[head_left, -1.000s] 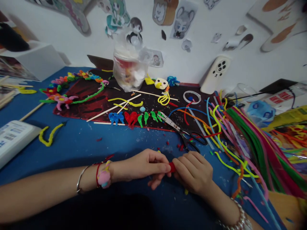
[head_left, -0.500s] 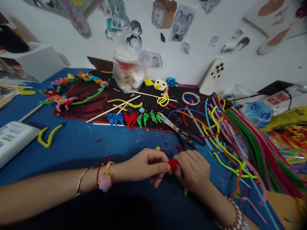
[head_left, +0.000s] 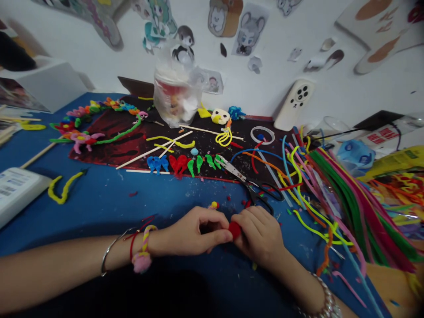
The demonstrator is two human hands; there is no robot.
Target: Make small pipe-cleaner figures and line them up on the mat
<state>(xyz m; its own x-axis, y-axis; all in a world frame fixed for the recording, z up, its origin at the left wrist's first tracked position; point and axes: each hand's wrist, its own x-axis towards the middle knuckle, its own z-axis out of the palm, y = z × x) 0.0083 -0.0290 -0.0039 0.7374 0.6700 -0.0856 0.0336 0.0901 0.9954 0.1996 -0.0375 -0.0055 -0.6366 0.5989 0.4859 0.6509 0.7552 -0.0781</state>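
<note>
- Grasping red fuzzy piece between left fingers and right fingers, over table.
- Apparently done with blue pieces, red pieces, green pieces, lined along mat.
- Seemingly left unfinished, held apart from that row.

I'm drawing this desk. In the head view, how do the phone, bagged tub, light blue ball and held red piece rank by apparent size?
Bagged tub
Phone
Red piece, visible part
Light blue ball

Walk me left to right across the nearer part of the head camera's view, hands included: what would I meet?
White object with a printed label → bent yellow piece → pink-and-yellow bracelet → left hand → red piece → right hand → bundle of green and magenta strips.
</note>
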